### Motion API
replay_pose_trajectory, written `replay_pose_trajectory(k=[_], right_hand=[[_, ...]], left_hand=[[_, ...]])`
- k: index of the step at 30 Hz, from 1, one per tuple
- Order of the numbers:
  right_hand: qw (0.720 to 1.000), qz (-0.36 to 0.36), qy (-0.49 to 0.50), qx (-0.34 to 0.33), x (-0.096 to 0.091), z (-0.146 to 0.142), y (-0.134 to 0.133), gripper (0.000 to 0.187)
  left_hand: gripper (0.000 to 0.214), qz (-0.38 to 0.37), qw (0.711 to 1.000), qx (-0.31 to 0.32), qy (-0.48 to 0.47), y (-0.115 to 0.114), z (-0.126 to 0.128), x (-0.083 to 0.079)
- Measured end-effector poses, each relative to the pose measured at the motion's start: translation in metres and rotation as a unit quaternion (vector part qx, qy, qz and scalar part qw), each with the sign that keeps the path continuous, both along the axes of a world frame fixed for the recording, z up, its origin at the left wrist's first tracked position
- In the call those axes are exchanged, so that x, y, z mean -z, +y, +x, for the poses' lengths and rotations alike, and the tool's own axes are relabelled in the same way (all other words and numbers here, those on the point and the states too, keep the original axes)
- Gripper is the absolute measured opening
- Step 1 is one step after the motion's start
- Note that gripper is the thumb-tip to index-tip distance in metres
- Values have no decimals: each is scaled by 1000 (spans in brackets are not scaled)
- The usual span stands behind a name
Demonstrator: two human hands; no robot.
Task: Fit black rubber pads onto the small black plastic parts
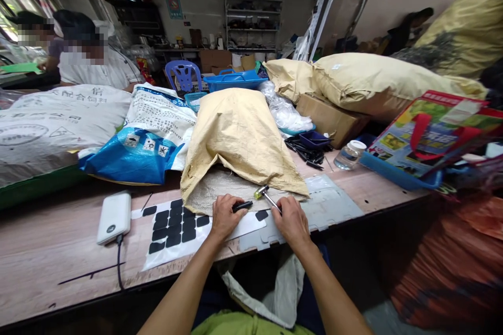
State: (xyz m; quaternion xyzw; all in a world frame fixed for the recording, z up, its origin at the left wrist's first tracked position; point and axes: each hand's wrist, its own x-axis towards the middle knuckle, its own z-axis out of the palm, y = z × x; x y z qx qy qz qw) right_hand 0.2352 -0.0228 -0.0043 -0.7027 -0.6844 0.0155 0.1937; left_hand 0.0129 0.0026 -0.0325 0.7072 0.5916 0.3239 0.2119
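At the table's front edge, my left hand is closed around a short black cylindrical piece, which points right. My right hand grips the thin metal handle of a small hammer. Its yellowish head lies up and to the left, close above the black piece and apart from it. Under and left of my left hand is a white sheet with rows of black rounded-square pads. Beneath my right hand lies a grey board. A yellow woven sack opens toward my hands.
Left stand a white power bank with a cable and a blue-white sack. Right are black pieces, a clear jar and a blue tray holding a printed bag. People sit at the back left.
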Motion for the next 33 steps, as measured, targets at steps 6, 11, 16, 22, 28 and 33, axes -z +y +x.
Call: replay_pose_trajectory(k=[6, 11, 16, 22, 28, 33], right_hand=[[992, 12, 121, -42, -10, -15, -20, 15], [979, 41, 159, -121, -16, -30, -34, 38], [978, 53, 139, -144, -7, -41, -38, 44], [987, 26, 100, -122, -3, -43, -38, 43], [987, 53, 117, -100, -4, -38, -38, 42], [987, 58, 129, -83, -2, -32, -34, 41]], left_hand=[[17, -14, 1000, -8, 8, 0, 1, -5], [17, -18, 1000, -10, 10, 1, 2, -6], [10, -12, 1000, -14, 16, 2, 2, -6], [12, -17, 1000, -11, 5, 2, 2, -6], [16, -5, 1000, -21, 10, 2, 3, -2], [16, 2, 1000, -18, 13, 2, 2, 0]])
